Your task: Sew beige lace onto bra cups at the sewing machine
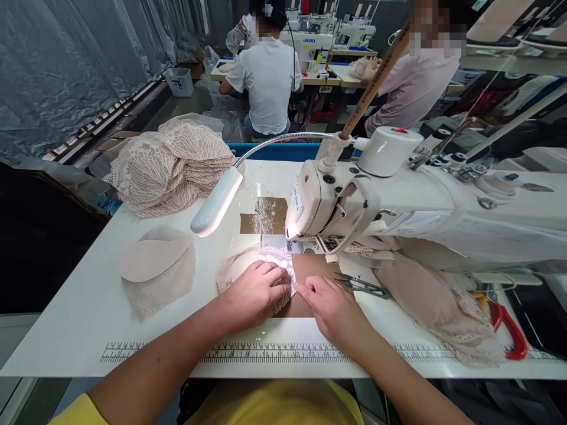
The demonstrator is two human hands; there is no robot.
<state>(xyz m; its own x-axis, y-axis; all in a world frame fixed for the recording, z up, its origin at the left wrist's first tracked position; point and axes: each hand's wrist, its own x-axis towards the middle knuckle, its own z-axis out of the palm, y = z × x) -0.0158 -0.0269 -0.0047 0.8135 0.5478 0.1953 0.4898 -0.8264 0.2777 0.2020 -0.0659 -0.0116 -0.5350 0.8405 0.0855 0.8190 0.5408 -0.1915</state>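
Note:
A beige lace bra cup piece (239, 262) lies on the sewing machine (305, 200) bed, its far edge close to the needle area. My left hand (257, 292) rests on it with curled fingers pressed together on the fabric. On the other side, my right hand (330, 304) has its fingers folded in, and its thumb and index tip grip the near right edge of the lace. Beneath both hands is brown tape (316, 268) on the table. Thread snips (363, 285) lie just right of my right hand.
A tall stack of lace pieces (172, 159) stands at the back left. Round fabric cups (157, 265) lie at the left. A lamp (217, 200) arches over the table. Sewn lace work (434, 295) and red-handled scissors (509, 333) are at the right. Two people sit at machines beyond.

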